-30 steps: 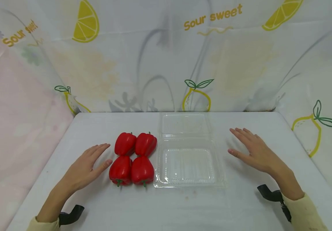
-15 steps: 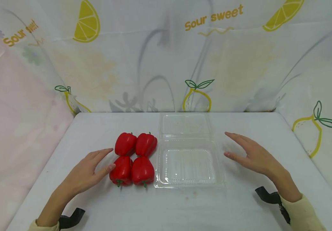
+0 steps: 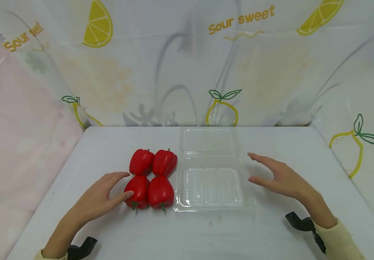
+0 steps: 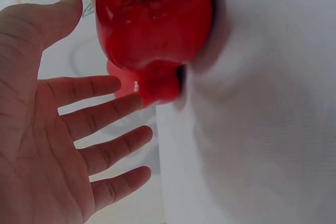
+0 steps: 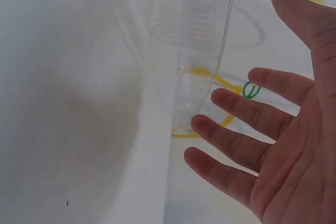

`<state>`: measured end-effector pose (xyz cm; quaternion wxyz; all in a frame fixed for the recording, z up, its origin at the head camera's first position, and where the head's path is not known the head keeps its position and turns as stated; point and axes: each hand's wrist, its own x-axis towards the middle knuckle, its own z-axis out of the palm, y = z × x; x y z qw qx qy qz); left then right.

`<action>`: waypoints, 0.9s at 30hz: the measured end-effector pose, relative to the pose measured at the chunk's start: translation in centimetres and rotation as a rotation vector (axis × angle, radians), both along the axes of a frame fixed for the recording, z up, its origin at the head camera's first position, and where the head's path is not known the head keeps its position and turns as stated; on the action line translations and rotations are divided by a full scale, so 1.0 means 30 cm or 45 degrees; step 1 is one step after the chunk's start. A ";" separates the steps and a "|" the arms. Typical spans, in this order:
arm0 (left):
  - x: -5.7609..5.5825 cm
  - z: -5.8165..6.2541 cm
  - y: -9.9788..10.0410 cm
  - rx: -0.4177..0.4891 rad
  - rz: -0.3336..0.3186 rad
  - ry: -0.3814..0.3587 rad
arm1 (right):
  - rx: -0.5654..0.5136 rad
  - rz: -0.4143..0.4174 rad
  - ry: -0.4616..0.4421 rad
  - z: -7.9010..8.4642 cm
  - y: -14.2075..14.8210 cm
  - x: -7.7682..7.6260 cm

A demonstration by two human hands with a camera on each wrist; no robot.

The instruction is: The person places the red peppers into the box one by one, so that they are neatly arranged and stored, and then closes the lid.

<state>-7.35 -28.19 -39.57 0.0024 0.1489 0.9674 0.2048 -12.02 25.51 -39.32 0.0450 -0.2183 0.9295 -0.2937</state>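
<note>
While the left hand (image 3: 97,198) lies left of the middle of the head view, its fingers (image 4: 116,150) are spread and released, thumb well apart from the index finger, gripping nothing. In that view the thumb overlaps the nearest-left of four red peppers (image 3: 161,191), grouped two by two left of centre; the left wrist view shows a gap between thumb and pepper, though whether the other fingertips touch the pepper behind cannot be told. The right hand (image 3: 284,180), right of centre, is likewise spread and grasps nothing, its thumb tip beside the right edge of one clear plastic container (image 3: 211,184); contact there is hard to judge. The container lies unfolded on the white bench (image 3: 187,234) at the centre, its lid (image 3: 209,140) toward the back, its transparent outline faint. The top edge cuts off one pepper in the left wrist view, a second being partly hidden behind it, and also the container in the right wrist view. Two black wrist pieces (image 3: 83,248) show, one per arm.
</note>
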 end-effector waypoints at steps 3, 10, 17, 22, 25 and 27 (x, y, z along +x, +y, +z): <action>0.004 -0.001 0.008 -0.013 0.001 0.008 | -0.032 0.016 0.000 -0.006 -0.004 0.002; 0.018 0.011 0.022 -0.006 -0.006 0.040 | -0.065 0.059 -0.015 -0.025 -0.013 0.002; 0.025 0.007 0.034 0.003 -0.020 0.068 | -0.088 0.118 -0.025 -0.046 -0.019 0.004; 0.028 0.008 0.041 -0.017 -0.020 0.083 | -0.091 0.145 -0.026 -0.055 -0.020 0.006; 0.029 0.007 0.043 -0.019 -0.032 0.094 | -0.085 0.144 -0.047 -0.054 -0.024 0.009; 0.029 0.006 0.043 -0.021 -0.041 0.102 | -0.068 0.140 -0.063 -0.053 -0.027 0.010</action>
